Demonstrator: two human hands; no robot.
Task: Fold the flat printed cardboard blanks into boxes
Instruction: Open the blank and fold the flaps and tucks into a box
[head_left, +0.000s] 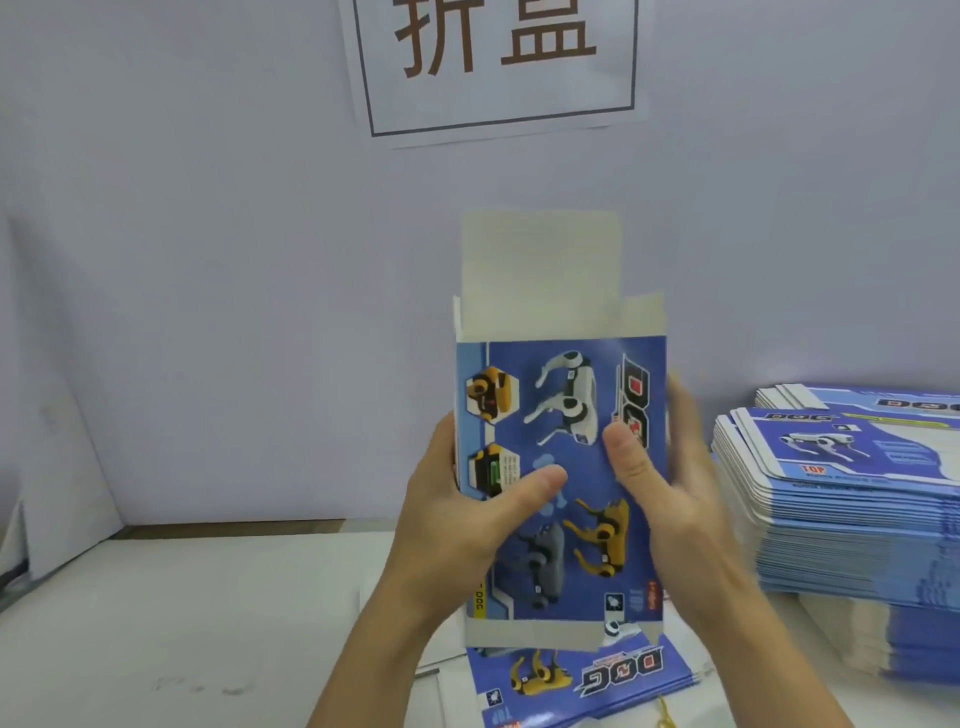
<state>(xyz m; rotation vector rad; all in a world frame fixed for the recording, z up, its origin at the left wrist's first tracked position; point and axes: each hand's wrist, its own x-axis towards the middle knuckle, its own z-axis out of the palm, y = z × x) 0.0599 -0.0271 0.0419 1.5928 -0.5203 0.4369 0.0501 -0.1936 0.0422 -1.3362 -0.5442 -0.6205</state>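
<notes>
Left hand (467, 514) grips the left edge of a printed cardboard box blank (563, 467), thumb laid flat across its blue front, fingers hidden behind. Right hand (670, 483) grips the right edge, thumb on the front, fingers blurred behind. The blank is held upright above the bench's near edge; glossy blue panel printed with robot dogs, plain grey-white flaps (540, 270) standing open at its top. Whether it is opened into a tube cannot be told. Beneath it, more flat blanks (587, 675) lie on the white bench (208, 623). A tall stack of blanks (841, 499) occupies the bench's right edge. Pale wall behind carries a paper sign (498, 62).
</notes>
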